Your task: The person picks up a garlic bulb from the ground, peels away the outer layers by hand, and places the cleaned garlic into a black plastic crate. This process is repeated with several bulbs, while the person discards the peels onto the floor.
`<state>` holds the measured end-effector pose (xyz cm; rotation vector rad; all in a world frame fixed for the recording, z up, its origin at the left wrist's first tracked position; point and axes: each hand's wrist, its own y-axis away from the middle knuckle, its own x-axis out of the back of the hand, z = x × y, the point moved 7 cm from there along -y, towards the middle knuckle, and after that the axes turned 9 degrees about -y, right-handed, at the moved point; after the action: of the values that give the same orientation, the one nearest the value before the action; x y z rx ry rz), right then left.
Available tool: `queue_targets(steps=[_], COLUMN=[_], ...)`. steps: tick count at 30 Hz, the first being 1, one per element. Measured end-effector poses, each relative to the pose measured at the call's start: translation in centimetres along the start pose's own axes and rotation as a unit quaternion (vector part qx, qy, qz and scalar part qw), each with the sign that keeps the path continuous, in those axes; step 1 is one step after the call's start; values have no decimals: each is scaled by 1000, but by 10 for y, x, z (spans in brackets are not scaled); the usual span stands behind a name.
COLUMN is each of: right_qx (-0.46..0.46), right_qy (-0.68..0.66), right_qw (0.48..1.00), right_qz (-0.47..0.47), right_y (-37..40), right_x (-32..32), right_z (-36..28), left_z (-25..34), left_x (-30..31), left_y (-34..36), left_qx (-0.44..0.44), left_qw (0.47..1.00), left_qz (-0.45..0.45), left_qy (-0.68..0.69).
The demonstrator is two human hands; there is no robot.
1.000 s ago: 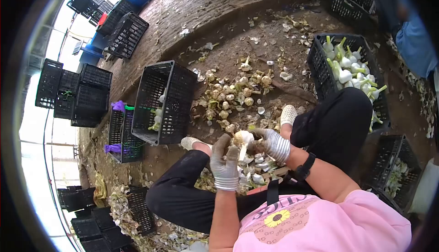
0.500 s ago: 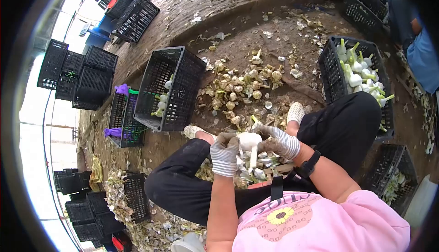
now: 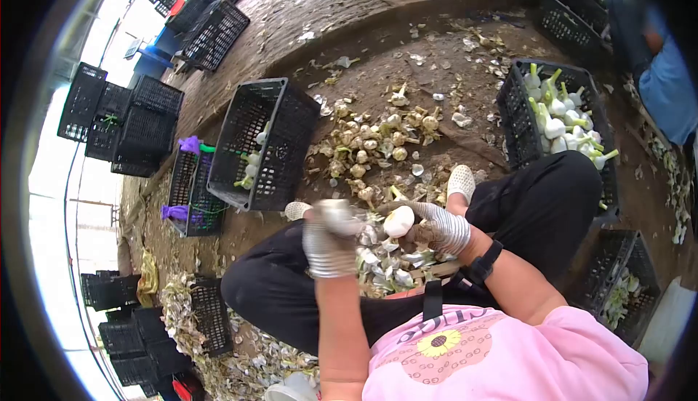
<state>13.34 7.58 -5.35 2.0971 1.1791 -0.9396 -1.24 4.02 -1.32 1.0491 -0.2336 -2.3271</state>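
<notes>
My right hand (image 3: 440,228), in a dirty striped glove, is closed on a white garlic bulb (image 3: 398,222) over the space between my knees. To its left, my gloved left hand (image 3: 329,237) is smeared by motion, and its fingers cannot be made out. Below the hands lie white peelings and stems (image 3: 389,266). Untrimmed garlic bulbs (image 3: 371,144) are heaped on the ground beyond my feet. A black crate (image 3: 294,135) at the left holds a few clean bulbs; another crate (image 3: 512,121) at the right holds many white bulbs with green stems.
A smaller crate (image 3: 185,194) with purple pieces stands at the left, near stacked black crates (image 3: 149,121). A person in blue (image 3: 669,85) is at the far right. Another crate (image 3: 629,255) sits at the lower right, and a white bucket (image 3: 291,389) at the bottom.
My left hand has come off the bulb and moved left, now blurred. The bulb stays in my right hand, turned so its stem no longer points down. The view has shifted slightly.
</notes>
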Motion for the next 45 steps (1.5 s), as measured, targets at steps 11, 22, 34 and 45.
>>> queue_targets(steps=[11,22,34,45], right_qx=[166,427,-48,-72], right_qy=[167,-252,32,52], right_qw=[970,864,980,960], right_qz=[57,89,188,266], right_y=[21,61,-33,-48], right_x=[26,67,49,103], right_z=[-30,-119,9,19], left_z=[-34,-114,-74,-140], left_x=[-69,1,174,153], left_y=[33,-9,-202,-205], left_qx=[-275,-11,90,-28], left_qw=[687,691,837,451], left_qz=[-216,-254,189,-54], left_qy=[-637,-677,-506,-891])
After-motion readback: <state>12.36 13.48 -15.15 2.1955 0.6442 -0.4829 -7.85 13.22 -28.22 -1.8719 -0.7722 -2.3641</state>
